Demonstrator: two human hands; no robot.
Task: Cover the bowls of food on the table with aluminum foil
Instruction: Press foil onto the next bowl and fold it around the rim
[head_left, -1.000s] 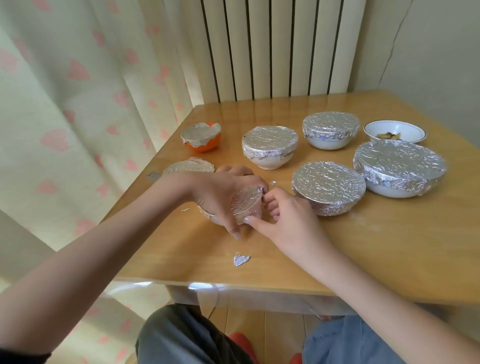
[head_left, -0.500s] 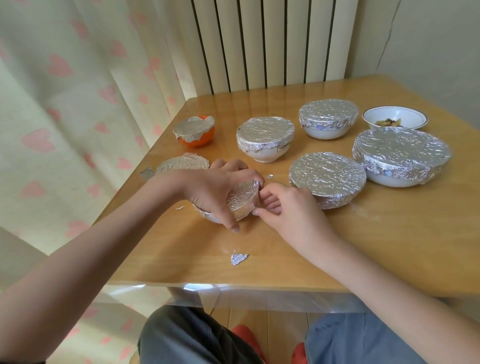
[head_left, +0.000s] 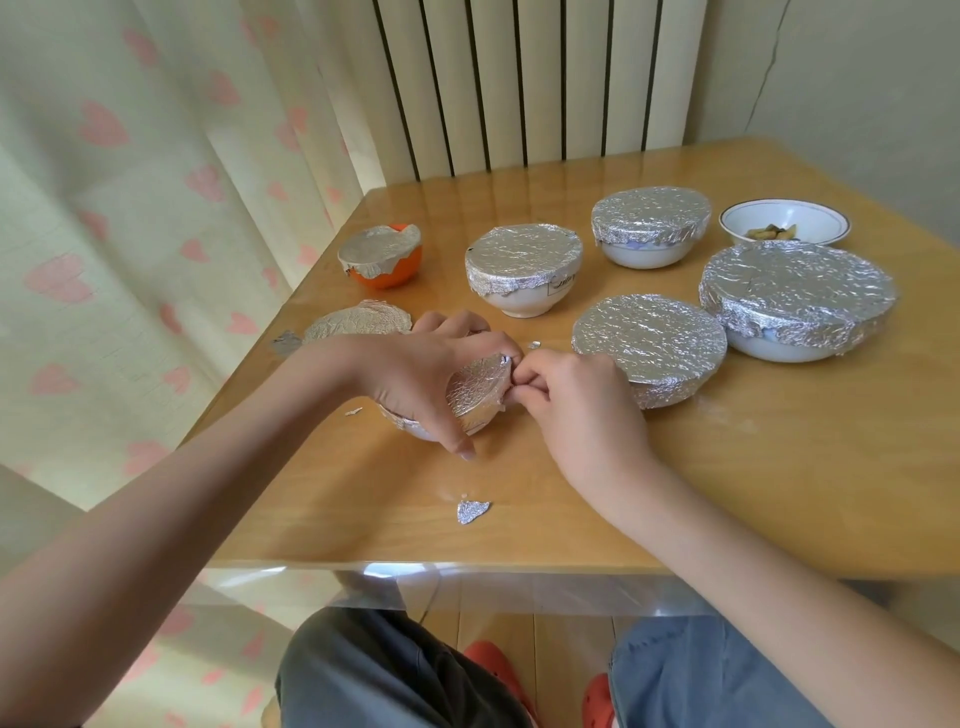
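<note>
left hand (head_left: 426, 379) grips foil-covered bowl (head_left: 475, 395) from above | right hand (head_left: 576, 410) pinches foil at its right rim

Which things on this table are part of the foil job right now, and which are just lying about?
In the job:
- small bowl, being foiled, left hand holding it, right hand pinching the foil edge
- open bowl of food, not yet covered
- five bowls already foiled, such as the orange bowl

Lying about:
- foil scrap near the table edge
- foil bits
- curtain
</note>
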